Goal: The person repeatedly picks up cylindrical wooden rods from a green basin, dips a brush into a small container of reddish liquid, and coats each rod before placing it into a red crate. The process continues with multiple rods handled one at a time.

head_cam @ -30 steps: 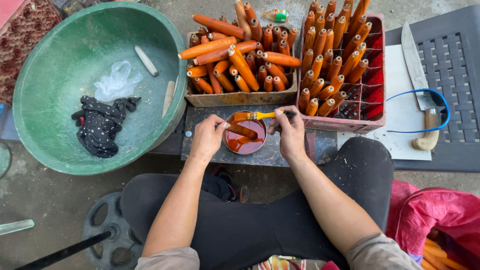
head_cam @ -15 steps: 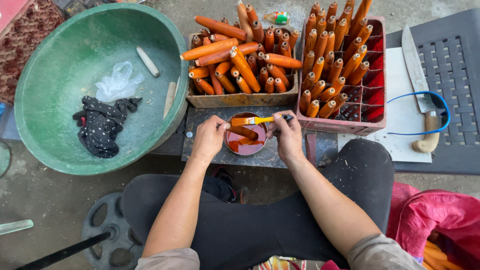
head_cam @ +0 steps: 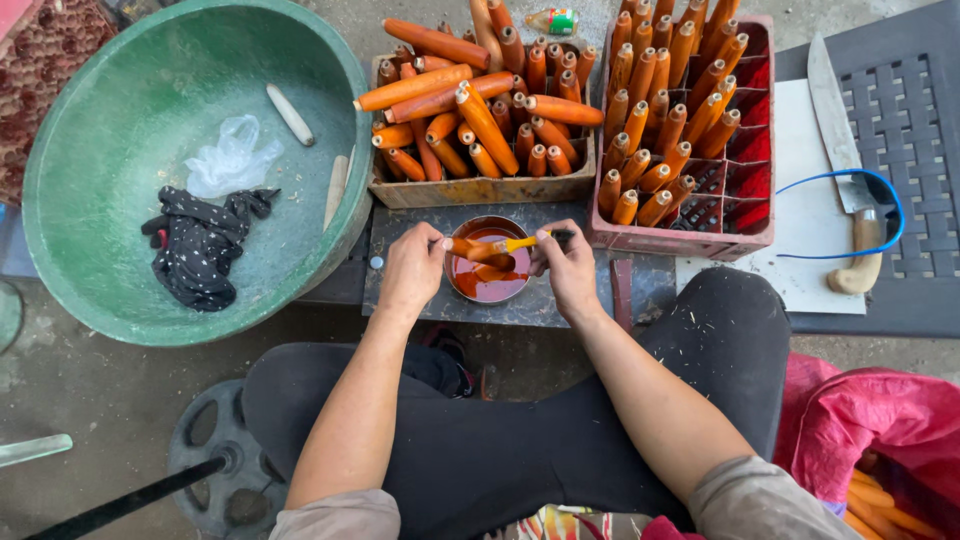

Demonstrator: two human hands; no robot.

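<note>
Over the red paint bowl (head_cam: 488,262), the left hand (head_cam: 412,272) pinches an orange handle (head_cam: 478,250), long axis pointing right. The right hand (head_cam: 568,272) grips a brush (head_cam: 528,241), bristles pointing left onto it.

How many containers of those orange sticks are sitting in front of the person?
2. A wooden box heaped with orange sticks sits beside the green basin; a red divided crate to its right holds sticks upright. More orange sticks show in a pink bag, partly hidden.
</note>
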